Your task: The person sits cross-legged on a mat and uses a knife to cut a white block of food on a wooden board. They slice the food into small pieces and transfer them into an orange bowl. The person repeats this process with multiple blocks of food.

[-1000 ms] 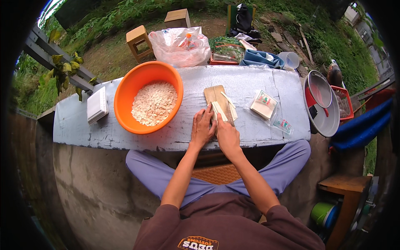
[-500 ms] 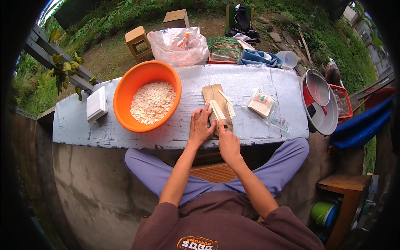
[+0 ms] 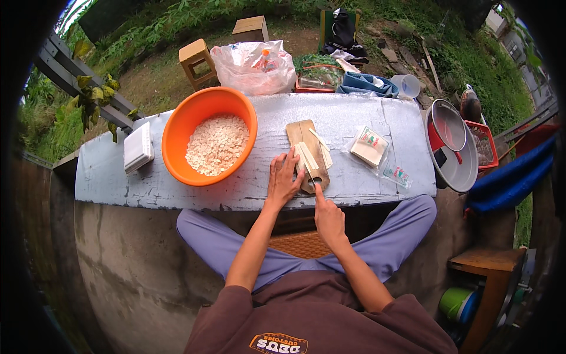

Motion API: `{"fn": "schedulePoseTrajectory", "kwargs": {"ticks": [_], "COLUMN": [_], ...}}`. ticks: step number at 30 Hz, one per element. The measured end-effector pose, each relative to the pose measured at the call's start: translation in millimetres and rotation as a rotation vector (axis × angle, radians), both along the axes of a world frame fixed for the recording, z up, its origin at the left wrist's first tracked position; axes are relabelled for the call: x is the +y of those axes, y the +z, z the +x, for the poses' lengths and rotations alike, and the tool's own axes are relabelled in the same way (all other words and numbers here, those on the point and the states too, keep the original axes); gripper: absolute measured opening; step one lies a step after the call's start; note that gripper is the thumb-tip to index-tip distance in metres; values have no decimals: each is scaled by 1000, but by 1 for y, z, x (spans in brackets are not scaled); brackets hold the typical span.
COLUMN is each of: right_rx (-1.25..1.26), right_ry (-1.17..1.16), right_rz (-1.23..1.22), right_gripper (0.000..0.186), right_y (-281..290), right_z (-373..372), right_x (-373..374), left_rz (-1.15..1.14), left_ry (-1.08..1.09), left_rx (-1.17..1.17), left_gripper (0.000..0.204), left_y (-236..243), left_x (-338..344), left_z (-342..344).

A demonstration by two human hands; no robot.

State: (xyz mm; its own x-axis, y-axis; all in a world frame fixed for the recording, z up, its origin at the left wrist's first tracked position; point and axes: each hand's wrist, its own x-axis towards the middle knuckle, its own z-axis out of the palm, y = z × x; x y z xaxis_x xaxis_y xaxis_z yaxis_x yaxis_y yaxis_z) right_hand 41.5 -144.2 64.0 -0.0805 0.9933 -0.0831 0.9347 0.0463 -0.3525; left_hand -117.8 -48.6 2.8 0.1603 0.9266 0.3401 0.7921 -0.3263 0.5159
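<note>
A small wooden cutting board (image 3: 299,130) lies on the silver tabletop in front of me. Several pale, flat strips (image 3: 306,154) of what looks like dough sheet rest on it, some slanting over its right edge. With bent fingers, my left hand (image 3: 285,182) holds the strips down at the board's left side. My right hand (image 3: 329,217) is closed around a knife (image 3: 316,182); only a bit of its blade shows near the board's handle hole, and the grip is hidden in my fist. Right of the board lies an opened plastic packet with a stack of square pale sheets (image 3: 369,147).
A big orange basin (image 3: 167,154) of small pale flakes stands left of the board. Beyond it sits a white lidded box (image 3: 138,147). A plastic bag (image 3: 247,74) and a folded blue cloth (image 3: 367,84) line the far edge. Metal basins (image 3: 463,171) stand at the right.
My right hand has drawn back toward me and slightly right with the knife, uncovering part of the blade. My left hand stays on the strips.
</note>
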Motion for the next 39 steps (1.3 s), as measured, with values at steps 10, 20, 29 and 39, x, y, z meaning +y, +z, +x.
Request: {"fn": "schedulePoseTrajectory", "kwargs": {"ticks": [10, 20, 29, 39], "right_rx": [114, 117, 117, 65], "right_ry": [-51, 20, 18, 14], "right_rz": [45, -3, 8, -13], "right_gripper": [53, 51, 49, 51], "right_y": [-1, 12, 13, 11], "right_z": [4, -24, -31, -33], "right_x": [37, 63, 73, 68], "left_rz": [4, 12, -18, -40], "left_ry": [15, -15, -18, -12], "left_rx": [-112, -81, -129, -34], "left_gripper": [48, 43, 39, 43], "left_y": [6, 10, 7, 1], "left_x": [0, 0, 0, 0], "left_z": [-1, -2, -3, -3]}}
